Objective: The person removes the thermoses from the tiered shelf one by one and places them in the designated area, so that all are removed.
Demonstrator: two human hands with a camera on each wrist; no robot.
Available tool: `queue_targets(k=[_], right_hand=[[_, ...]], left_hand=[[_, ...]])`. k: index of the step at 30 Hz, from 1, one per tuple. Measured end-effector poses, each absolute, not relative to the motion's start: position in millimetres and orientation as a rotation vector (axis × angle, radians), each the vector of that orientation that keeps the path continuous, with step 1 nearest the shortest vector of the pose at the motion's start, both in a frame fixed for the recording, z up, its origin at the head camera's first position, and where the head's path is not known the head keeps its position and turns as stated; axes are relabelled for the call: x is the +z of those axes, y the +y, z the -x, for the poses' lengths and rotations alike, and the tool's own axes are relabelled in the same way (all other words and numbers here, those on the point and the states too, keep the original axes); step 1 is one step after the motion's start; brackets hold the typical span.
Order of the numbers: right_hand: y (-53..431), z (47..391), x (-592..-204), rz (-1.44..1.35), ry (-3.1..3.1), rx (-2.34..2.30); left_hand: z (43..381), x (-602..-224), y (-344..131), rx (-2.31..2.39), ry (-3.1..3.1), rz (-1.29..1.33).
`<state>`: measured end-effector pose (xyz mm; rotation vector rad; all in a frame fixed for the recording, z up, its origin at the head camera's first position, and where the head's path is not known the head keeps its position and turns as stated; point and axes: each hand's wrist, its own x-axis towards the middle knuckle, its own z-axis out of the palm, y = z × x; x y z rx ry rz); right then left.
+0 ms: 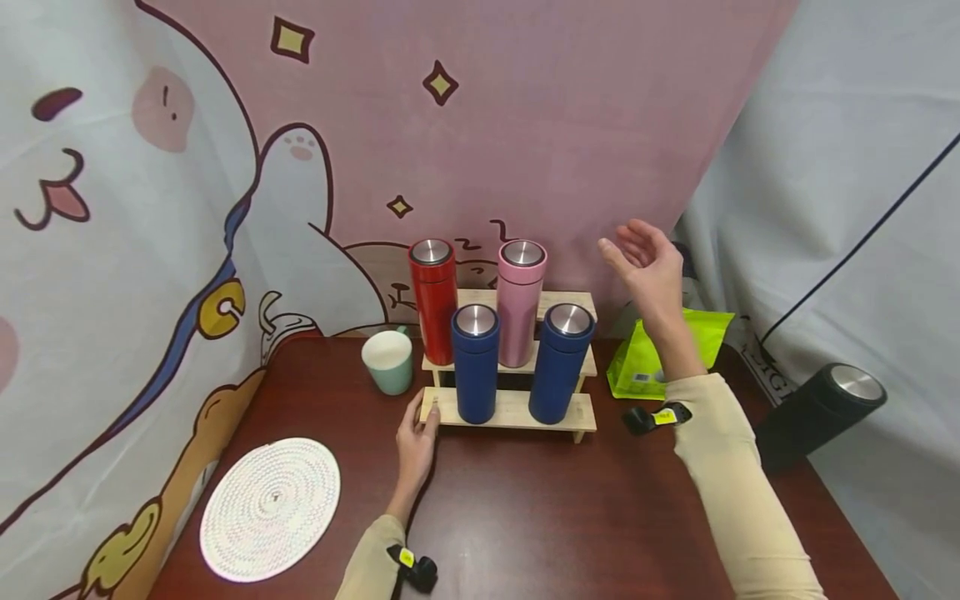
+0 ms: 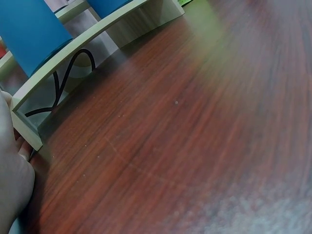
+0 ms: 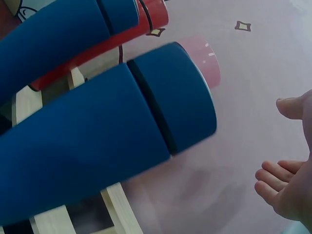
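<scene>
A tiered wooden rack (image 1: 512,409) stands on the table with two blue thermos bottles (image 1: 476,367) on its lowest step. Behind them, a red thermos (image 1: 435,304) and a pink thermos (image 1: 519,304) stand on the middle step. My left hand (image 1: 416,442) grips the left end of the lowest step, thumb on top; in the left wrist view its fingers (image 2: 24,148) go behind the end board. My right hand (image 1: 652,271) is raised in the air right of the bottles, holding nothing, its fingers loosely bent and thumb apart.
A mint-green mug (image 1: 392,371) stands left of the rack, and a round white woven mat (image 1: 272,508) lies at the front left. A bright green bag (image 1: 633,367) sits behind my right forearm. One black thermos (image 1: 817,412) stands at the table's right side.
</scene>
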<state>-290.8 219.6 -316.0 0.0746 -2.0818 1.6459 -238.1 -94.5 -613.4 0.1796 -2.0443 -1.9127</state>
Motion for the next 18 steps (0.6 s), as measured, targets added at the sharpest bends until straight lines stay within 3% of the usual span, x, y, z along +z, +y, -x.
queue_targets(k=[18], right_hand=[[185, 297, -315, -0.208, -2.147, 1.708]], left_hand=[[240, -616, -94, -1.906, -2.047, -0.191]])
